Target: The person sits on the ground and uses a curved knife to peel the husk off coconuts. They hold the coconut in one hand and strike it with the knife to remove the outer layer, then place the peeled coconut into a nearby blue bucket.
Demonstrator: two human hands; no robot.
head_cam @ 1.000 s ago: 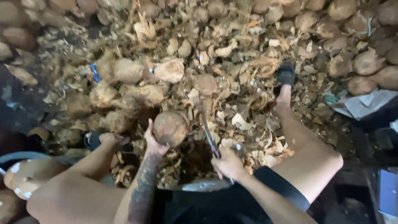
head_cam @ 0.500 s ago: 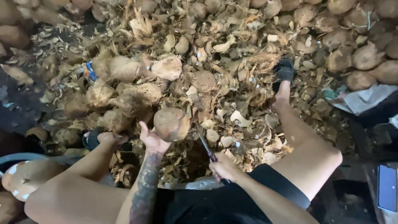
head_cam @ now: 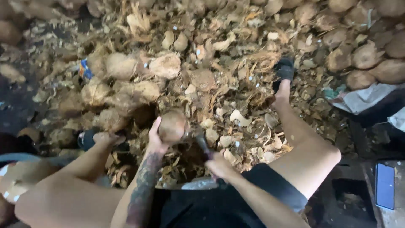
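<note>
Husk-strewn floor around held coconut

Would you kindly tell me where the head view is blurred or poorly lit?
Head view: the right hand and its dark tool smear with motion; the coconut in the left hand is soft; left and lower-right corners fall into shadow; no glare.

Single head-worn view, angled steeply down over seated lap; hands near, at centre bottom; husk-strewn ground beyond; coconut pile far right. No second view.
</note>
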